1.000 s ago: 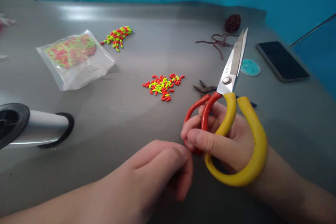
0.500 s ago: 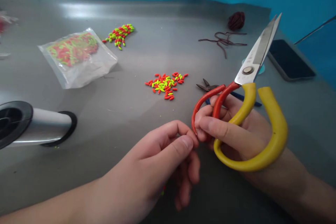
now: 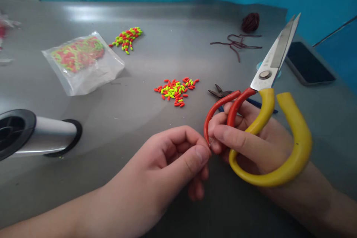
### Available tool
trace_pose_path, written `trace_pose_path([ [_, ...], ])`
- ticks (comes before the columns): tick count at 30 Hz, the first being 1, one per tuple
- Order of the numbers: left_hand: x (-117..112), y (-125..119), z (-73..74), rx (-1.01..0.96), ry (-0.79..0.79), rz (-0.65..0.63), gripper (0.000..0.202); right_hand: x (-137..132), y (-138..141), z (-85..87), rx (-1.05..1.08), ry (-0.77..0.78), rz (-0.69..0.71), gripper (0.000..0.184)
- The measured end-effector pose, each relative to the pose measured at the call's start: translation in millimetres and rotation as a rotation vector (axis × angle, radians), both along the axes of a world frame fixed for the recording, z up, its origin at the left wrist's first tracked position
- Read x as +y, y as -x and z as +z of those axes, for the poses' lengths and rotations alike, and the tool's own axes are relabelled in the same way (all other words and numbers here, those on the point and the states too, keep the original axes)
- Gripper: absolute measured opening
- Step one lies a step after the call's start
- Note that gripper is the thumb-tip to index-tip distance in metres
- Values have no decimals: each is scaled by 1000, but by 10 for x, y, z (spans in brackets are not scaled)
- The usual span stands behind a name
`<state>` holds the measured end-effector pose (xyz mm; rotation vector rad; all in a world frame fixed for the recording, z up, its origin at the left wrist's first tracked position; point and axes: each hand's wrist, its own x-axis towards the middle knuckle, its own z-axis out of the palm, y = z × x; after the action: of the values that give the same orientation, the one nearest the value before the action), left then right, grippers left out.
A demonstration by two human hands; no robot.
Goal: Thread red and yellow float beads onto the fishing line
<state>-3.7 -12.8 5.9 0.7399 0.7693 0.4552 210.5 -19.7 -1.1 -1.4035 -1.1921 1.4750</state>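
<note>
Two bare hands in the head view, nearly meeting in the near middle above a grey table (image 3: 125, 111). Left hand (image 3: 167, 174) with thumb and forefinger pinched together, apparently on a thin pale strand (image 3: 211, 142), faintly visible between both sets of fingertips and too fine to follow farther. Right hand (image 3: 272, 147) gripping red-and-yellow scissors (image 3: 264, 74) by the handles, blades nearly together, aimed far right; fingertips drawn in too, but cannot tell how firmly on the strand. Just beyond the red handle, blue-handled pliers (image 3: 221, 93); left of these, a loose pile of red and lime oval beads (image 3: 173, 91); farther left, a clear plastic bag (image 3: 100, 72); at far right, a black phone (image 3: 312, 63). Likeliest trouble, by judgement: strand slipping out of the left pinch, being so fine; strand snagging on the red handle, just beside the left fingertips; scissor tips swinging with any turn of the right wrist; beads scattering if brushed by a knuckle.
</note>
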Motion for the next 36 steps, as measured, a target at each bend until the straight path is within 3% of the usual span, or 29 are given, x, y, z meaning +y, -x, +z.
trace_pose_path([
  [7,83,103,53,189,-313,157,28,-11,48,184,95,67,-18,46],
  [12,135,167,69,179,-413,308,26,-79,46,167,170,185,251,74],
  [15,139,179,89,150,-428,386,28,-120,32,153,122,309,380,70],
  [23,150,187,97,49,-380,442,28,-182,169,380,69,371,464,59],
  [33,144,184,90,23,-319,430,27,-146,221,324,53,454,512,63],
  [36,150,187,90,20,-326,440,29,-240,177,178,39,400,455,67],
])
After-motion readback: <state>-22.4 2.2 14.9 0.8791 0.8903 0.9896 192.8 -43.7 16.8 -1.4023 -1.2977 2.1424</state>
